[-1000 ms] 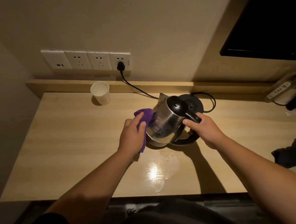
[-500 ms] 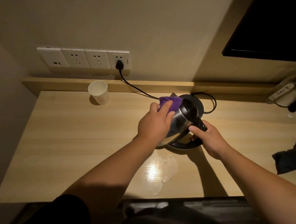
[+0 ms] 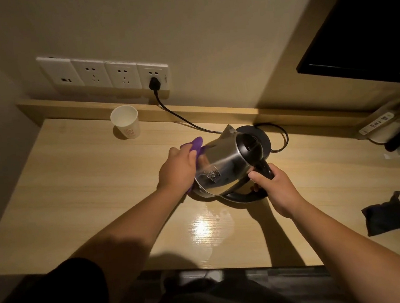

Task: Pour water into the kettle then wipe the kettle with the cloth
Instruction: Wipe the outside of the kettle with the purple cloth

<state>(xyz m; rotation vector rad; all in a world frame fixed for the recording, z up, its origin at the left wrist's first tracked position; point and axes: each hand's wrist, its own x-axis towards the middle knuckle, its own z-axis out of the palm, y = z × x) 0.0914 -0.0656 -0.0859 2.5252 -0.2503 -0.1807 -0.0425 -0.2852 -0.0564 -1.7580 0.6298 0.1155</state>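
Observation:
A steel kettle with a black lid and handle is tilted on the wooden desk, spout pointing toward the wall. My right hand grips its black handle. My left hand presses a purple cloth against the kettle's left side. A white paper cup stands upright at the back left of the desk.
The kettle's black base lies behind it, its cord running to a wall socket. A dark rag lies at the right. Bottles and a remote crowd the far right. Wet sheen marks the desk front.
My left hand with the cloth has slid from the kettle's top near the spout down to its left side. The right hand still holds the handle.

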